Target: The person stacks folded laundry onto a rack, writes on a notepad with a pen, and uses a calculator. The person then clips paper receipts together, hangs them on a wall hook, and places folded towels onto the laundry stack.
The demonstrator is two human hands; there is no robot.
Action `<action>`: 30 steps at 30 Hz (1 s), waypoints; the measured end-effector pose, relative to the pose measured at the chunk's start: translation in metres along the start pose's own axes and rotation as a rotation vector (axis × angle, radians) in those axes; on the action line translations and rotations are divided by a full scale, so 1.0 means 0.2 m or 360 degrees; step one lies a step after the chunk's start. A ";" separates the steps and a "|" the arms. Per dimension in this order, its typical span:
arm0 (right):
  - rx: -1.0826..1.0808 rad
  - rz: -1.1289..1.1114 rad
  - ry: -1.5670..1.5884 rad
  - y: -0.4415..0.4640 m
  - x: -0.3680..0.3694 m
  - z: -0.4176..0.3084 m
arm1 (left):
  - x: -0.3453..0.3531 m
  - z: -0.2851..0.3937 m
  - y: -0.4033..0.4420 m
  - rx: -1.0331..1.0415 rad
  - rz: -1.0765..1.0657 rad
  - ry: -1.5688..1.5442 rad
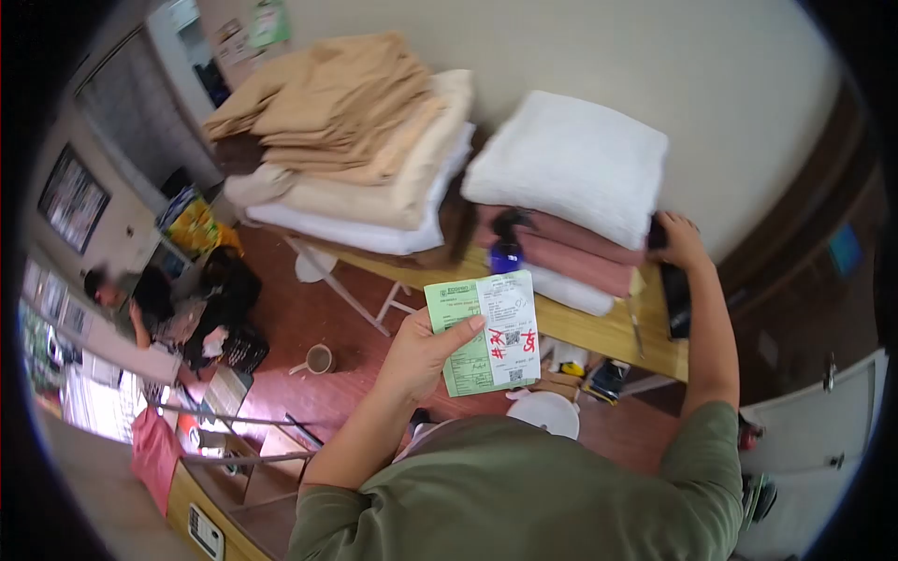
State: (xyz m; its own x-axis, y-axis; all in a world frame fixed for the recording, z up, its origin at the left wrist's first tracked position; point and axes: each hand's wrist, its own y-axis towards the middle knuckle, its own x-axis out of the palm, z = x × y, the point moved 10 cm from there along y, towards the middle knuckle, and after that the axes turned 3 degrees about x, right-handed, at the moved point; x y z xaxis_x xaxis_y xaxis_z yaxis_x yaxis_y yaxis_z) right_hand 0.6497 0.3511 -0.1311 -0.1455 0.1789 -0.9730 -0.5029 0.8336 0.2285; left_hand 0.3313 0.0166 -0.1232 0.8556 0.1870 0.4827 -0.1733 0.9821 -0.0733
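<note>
My left hand (421,355) pinches a green paper form (458,365) and a white receipt (513,323), thumb on top. The receipt bears QR codes and red handwriting. At the table's right end, my right hand (681,240) has its fingers curled at a small dark thing (658,234) that I cannot make out. It is beside a stack of folded cloths: a thick white one (571,164) on top, dusty-pink ones (571,245) below and white (566,288) at the bottom. A blue spray bottle (506,254) with a black trigger stands before the stack.
Folded tan cloths (337,103) lie on cream and white ones at the left of the wooden table (599,327). A black flat object (675,304) is near its right end. Below are a white stool (544,413) and a pail (319,359). Another person (126,304) sits far left.
</note>
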 end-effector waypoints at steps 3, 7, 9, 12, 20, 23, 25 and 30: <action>0.0070 -0.0097 0.0119 0.00 0.10 0.06 | -0.23 0.14 -0.06 0.0092 0.0091 -0.0096; 0.0152 -0.0074 0.0354 -0.02 0.04 0.07 | -0.59 0.40 -0.16 0.0261 0.0118 -0.0110; 0.0523 0.0694 0.0031 -0.17 -0.41 0.04 | -0.77 0.59 -0.24 0.0402 0.0093 -0.0007; 0.0580 0.1882 0.1122 -0.45 -0.91 -0.04 | -0.97 0.90 -0.36 0.0574 0.0091 0.0162; -0.0773 0.0031 0.1570 -0.27 -1.19 -2.71 | -0.83 1.24 -0.37 0.0862 -0.0343 0.0821; -0.0824 -0.0043 0.1189 -0.16 -1.17 -2.86 | -0.88 1.28 -0.30 0.0970 -0.0299 0.0942; -0.0737 0.0021 0.1423 -0.02 -1.21 -2.87 | -0.95 1.34 -0.19 0.0942 -0.0330 0.1108; -0.0886 0.0852 0.1018 0.39 -1.61 -3.00 | -1.16 1.67 0.10 0.1037 -0.0375 0.0861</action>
State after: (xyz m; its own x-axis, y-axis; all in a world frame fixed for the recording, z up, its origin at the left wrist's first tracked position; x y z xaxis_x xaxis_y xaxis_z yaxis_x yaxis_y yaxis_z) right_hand 0.1458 0.0450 0.2193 -0.8179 0.0081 -0.5753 -0.5402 0.3332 0.7728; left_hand -0.0331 -0.0146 0.0555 0.9894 0.1272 -0.0694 -0.0655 0.8199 0.5688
